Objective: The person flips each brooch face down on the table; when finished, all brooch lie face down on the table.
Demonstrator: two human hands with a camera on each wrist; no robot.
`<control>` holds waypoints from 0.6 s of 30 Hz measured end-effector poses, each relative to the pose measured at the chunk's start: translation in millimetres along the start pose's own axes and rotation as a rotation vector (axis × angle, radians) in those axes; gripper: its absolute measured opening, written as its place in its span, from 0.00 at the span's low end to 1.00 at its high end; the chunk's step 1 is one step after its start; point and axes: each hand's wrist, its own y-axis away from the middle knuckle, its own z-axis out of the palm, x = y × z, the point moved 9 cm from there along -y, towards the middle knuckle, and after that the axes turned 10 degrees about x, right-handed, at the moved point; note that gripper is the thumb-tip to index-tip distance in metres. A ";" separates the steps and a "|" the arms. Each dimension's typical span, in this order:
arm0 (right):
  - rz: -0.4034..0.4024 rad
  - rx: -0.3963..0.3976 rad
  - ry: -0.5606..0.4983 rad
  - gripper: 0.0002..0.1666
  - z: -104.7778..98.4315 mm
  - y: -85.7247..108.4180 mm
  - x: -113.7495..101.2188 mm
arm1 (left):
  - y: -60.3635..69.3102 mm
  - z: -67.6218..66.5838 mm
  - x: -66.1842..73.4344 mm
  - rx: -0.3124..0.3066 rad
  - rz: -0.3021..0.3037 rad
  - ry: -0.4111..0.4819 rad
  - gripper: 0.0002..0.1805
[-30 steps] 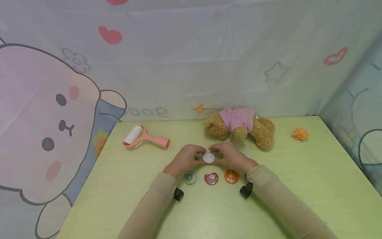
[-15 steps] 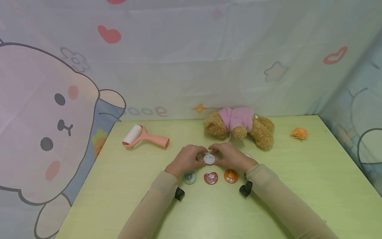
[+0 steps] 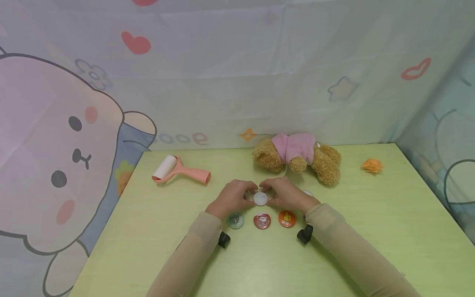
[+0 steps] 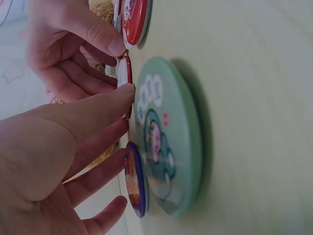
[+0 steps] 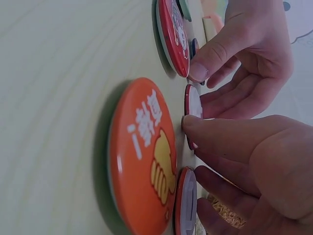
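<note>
Between my hands is a round pin badge with a white face and a red rim, low at the tabletop. My left hand holds its left edge between thumb and fingers; my right hand holds the right edge likewise. In the left wrist view, the left thumb lies against the badge's rim. Nearer to me lie a green badge, a red badge and an orange badge in a row. A blue-rimmed badge sits by the left fingers, and a pale-faced badge by the right ones.
A pink-handled lint roller lies at the back left of the pale green table. Behind my hands lies a teddy bear in a pink top. An orange tuft is at the back right, before a printed cloth backdrop.
The white-faced badge has moved very slightly toward me, with both hands staying around it. The other badges, the lint roller and the bear have not moved.
</note>
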 end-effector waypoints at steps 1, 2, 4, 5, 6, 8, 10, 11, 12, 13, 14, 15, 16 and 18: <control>0.003 -0.002 0.002 0.31 0.1 -0.1 0.5 | -0.2 -0.1 0.4 0.000 -0.001 -0.008 0.22; 0.006 -0.003 0.007 0.31 0.1 -0.2 0.8 | -0.5 -0.3 0.8 0.001 -0.003 -0.013 0.21; 0.012 -0.004 0.011 0.31 0.1 -0.1 1.1 | -0.5 -0.7 1.5 0.002 -0.008 -0.025 0.21; 0.016 -0.003 0.011 0.30 -0.1 -0.1 1.1 | -0.5 -0.7 2.0 0.003 -0.007 -0.033 0.21; 0.020 0.000 0.007 0.30 -0.4 0.0 0.8 | -0.5 -0.9 2.5 0.005 -0.004 -0.040 0.21; 0.009 0.010 0.016 0.30 -1.2 -0.2 -0.8 | -0.8 -1.4 3.3 0.007 -0.004 -0.053 0.21; -0.011 0.025 0.023 0.29 -2.0 -0.7 -3.0 | -0.9 -1.4 3.4 0.006 -0.006 -0.072 0.20; -0.018 0.029 0.025 0.28 -2.1 -1.0 -3.8 | -1.1 -1.4 3.3 0.006 -0.007 -0.081 0.20; -0.023 0.032 0.027 0.28 -2.1 -1.3 -4.4 | -1.2 -1.4 3.3 0.006 -0.009 -0.090 0.20; -0.030 0.035 0.032 0.27 -2.1 -1.4 -5.1 | -1.3 -1.5 3.1 0.004 -0.012 -0.095 0.20; -0.031 0.037 0.032 0.27 -2.2 -1.5 -5.5 | -1.3 -1.5 3.2 0.002 -0.014 -0.101 0.19; -0.035 0.039 0.037 0.27 -2.4 -1.5 -5.9 | -1.4 -1.7 3.5 0.000 -0.015 -0.103 0.19; -0.031 0.036 0.036 0.27 -2.4 -1.8 -5.8 | -1.5 -2.3 4.0 0.001 -0.015 -0.103 0.19; -0.024 0.035 0.036 0.27 -3.1 -2.5 -5.5 | -1.8 -4.5 5.0 0.005 -0.018 -0.102 0.18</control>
